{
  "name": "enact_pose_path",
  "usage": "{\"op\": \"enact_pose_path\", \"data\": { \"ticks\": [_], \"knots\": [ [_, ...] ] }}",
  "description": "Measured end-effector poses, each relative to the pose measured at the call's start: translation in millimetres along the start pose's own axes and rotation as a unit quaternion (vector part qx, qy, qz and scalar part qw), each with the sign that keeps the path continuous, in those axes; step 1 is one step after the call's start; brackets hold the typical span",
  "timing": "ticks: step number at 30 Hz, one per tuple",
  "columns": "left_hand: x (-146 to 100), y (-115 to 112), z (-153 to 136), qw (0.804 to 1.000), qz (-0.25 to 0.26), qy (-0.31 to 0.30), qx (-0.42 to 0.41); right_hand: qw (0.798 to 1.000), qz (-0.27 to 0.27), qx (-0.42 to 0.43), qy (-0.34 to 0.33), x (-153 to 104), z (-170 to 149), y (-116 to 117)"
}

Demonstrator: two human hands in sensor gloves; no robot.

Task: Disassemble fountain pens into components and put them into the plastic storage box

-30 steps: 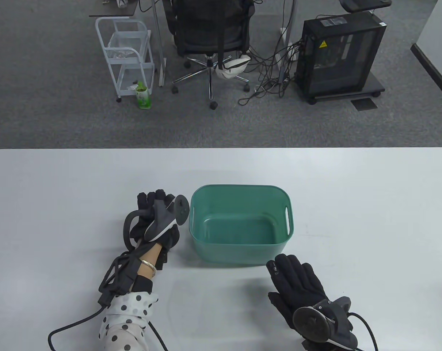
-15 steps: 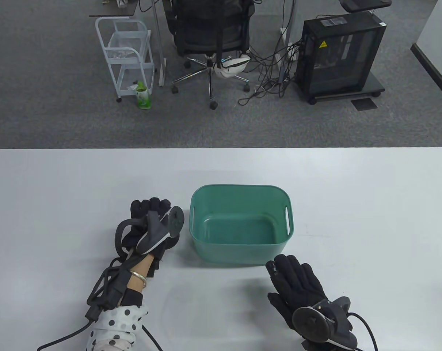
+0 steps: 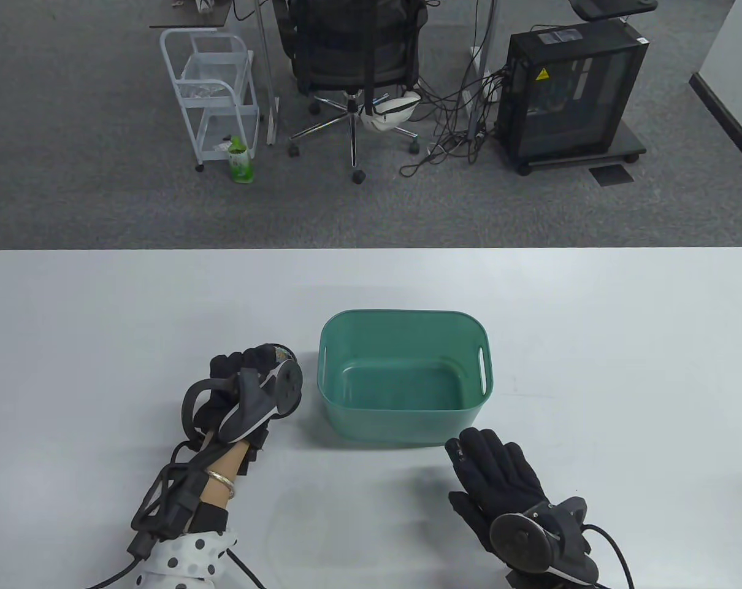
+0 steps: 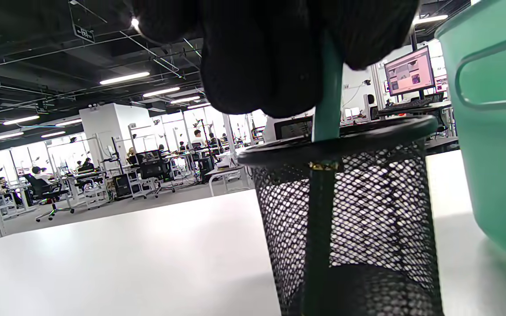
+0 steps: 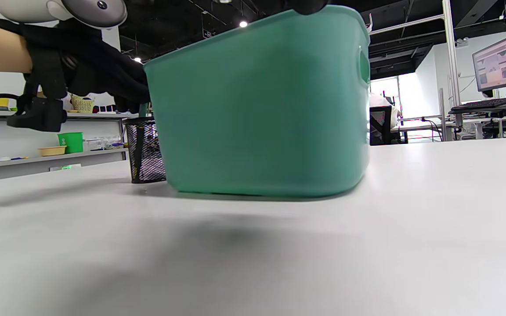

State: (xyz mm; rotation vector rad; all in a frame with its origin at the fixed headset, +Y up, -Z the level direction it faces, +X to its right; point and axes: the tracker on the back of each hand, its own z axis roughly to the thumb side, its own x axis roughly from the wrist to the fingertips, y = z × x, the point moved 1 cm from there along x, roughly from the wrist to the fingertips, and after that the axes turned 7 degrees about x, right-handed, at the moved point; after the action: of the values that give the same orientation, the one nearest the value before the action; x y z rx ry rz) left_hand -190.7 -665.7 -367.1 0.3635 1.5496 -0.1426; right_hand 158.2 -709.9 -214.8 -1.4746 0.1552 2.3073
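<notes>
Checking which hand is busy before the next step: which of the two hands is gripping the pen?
The left hand: its fingers curl round a green pen standing in the black mesh holder. The right hand lies flat, empty.

Mesh pen holder (image 4: 358, 210): covered from above by left hand (image 3: 248, 392). Pen (image 4: 330, 109): upper end buried in fingers (image 4: 262, 57).
</notes>
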Motion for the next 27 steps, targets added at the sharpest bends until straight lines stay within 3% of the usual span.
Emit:
{"op": "enact_pose_path", "data": {
  "ticks": [8, 22, 27],
  "knots": [
    [-9.0, 10.0, -5.1, 1.000, 0.015, -0.001, -0.007, 1.000, 0.002, 0.001, 0.003, 0.7, -0.5, 0.2],
    [-43.0, 67.3, -34.3, 0.991, 0.102, 0.022, -0.083, 1.000, 0.006, 0.001, 0.007, 1.5, -1.0, 0.3],
    [-58.1, 89.5, -46.0, 0.979, 0.161, 0.033, -0.119, 1.000, 0.007, 0.000, 0.008, 1.8, -0.9, 0.4]
  ]
}}
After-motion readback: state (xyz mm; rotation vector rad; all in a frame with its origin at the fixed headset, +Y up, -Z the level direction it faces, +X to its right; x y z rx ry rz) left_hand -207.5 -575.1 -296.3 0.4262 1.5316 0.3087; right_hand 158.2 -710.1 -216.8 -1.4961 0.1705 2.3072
